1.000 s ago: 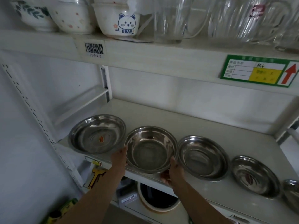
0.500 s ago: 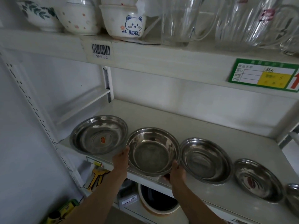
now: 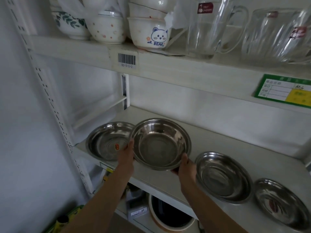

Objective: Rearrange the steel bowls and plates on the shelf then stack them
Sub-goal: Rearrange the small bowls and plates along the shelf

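Both your hands (image 3: 156, 158) grip the deep round steel bowl (image 3: 160, 143), tilted beside the far-left shallow steel plate (image 3: 107, 142). Nothing is stacked yet; two plates (image 3: 223, 177) wait right.

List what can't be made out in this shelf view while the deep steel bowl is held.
- Head view: fingers of the left hand and right hand are hidden under the deep steel bowl.
- The rightmost steel plate is cut by the frame's right edge.
- The green label print is blurred and cut off.
- The round container below is partly hidden by the shelf.
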Demonstrator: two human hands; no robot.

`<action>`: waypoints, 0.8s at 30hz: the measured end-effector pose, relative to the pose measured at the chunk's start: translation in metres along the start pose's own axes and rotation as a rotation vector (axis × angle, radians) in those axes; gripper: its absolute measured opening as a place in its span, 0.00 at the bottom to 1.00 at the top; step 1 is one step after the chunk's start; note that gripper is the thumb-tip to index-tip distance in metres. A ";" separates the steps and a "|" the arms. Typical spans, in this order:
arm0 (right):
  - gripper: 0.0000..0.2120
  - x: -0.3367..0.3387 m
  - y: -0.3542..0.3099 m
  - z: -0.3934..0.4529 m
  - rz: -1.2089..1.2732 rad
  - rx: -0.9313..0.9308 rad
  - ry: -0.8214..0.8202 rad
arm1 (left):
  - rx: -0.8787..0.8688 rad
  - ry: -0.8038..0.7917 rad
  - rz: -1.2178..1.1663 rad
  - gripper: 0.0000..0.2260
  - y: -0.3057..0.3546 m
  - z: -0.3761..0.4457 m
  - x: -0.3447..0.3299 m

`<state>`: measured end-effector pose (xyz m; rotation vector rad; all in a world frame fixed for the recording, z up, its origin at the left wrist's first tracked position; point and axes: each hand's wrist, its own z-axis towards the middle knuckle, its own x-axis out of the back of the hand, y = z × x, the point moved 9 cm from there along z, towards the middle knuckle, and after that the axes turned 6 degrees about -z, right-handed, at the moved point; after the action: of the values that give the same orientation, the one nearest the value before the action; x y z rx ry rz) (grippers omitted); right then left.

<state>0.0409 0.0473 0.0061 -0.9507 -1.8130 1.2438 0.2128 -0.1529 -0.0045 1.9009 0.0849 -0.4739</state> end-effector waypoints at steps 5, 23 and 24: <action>0.20 -0.041 -0.026 0.010 -0.028 0.051 -0.099 | -0.056 0.043 -0.035 0.13 0.036 0.012 0.020; 0.18 -0.189 -0.056 0.032 -0.171 0.079 -0.309 | -0.188 0.284 0.088 0.09 0.097 0.068 0.132; 0.19 -0.192 -0.055 0.034 -0.204 0.094 -0.294 | -0.205 0.327 0.156 0.10 0.097 0.069 0.138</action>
<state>0.0902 -0.1488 0.0191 -0.5362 -1.9983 1.3794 0.3474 -0.2758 0.0103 1.7518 0.1914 -0.0434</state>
